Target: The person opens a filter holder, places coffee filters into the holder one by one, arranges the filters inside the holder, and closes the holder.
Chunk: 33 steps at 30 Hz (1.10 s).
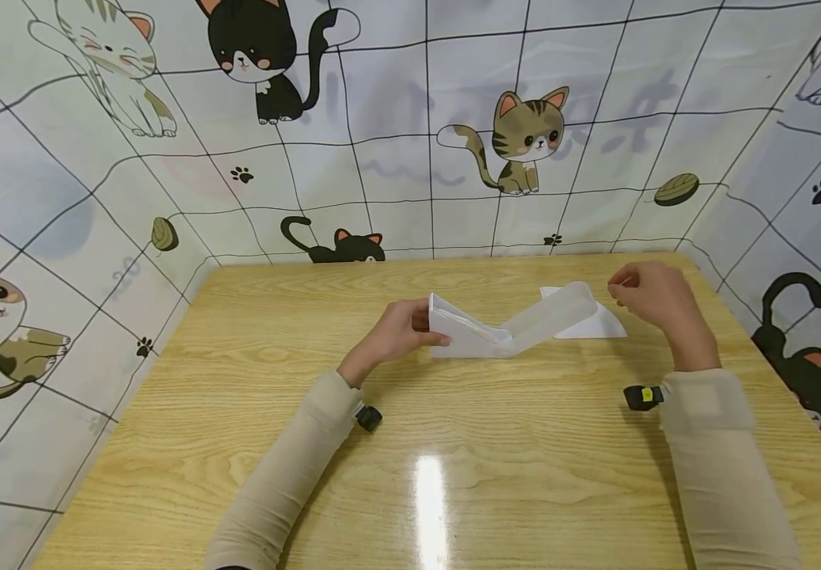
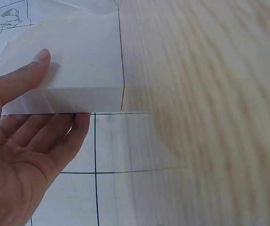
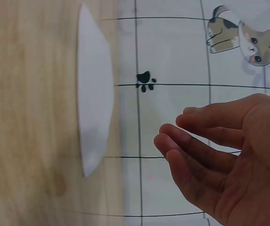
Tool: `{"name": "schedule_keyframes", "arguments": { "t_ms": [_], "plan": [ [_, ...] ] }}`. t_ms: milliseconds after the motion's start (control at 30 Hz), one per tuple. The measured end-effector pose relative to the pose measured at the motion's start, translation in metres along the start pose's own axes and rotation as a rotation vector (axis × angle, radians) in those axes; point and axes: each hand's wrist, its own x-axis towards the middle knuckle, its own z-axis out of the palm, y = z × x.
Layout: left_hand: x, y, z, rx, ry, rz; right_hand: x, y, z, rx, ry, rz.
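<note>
A white, flat-sided case with a sloping open top stands on its edge at the middle of the table. From its right end a translucent flap slants up and to the right. Something thin and pale shows inside the opening, too little to tell its kind. My left hand grips the case's left end; in the left wrist view the thumb presses one broad face and the fingers lie behind. Behind the flap lies a white flat piece. My right hand hovers right of it, fingers loosely bent, holding nothing.
The wooden table runs back to a cat-patterned cloth that hangs behind and at both sides. Each wrist wears a small black camera, such as the one on the right cuff.
</note>
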Motion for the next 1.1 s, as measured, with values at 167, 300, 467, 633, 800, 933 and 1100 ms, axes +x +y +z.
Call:
{"name": "schedule_keyframes", "arguments": {
  "t_ms": [167,300,467,633,800,933,1100],
  "plan": [
    [0.000,-0.001,0.000,0.002,0.002,-0.006,0.004,0.013,0.007,-0.011,-0.056,0.043],
    [0.000,-0.001,0.000,0.001,0.001,-0.010,0.005,0.018,0.013,-0.020,-0.106,0.077],
    [-0.001,0.000,0.000,-0.002,0.001,-0.010,0.005,0.021,0.020,-0.010,-0.100,0.089],
    [-0.001,0.000,0.000,-0.005,0.004,-0.009,0.006,0.024,0.025,-0.028,-0.100,0.078],
    [-0.001,0.001,0.000,-0.009,0.003,-0.007,0.005,0.025,0.026,-0.048,-0.109,0.107],
    [-0.001,0.001,0.000,-0.012,0.004,-0.006,0.005,0.025,0.027,-0.058,-0.127,0.124],
    [0.000,0.000,0.000,-0.012,-0.002,0.001,0.005,0.027,0.028,-0.058,-0.164,0.149]
  ]
}}
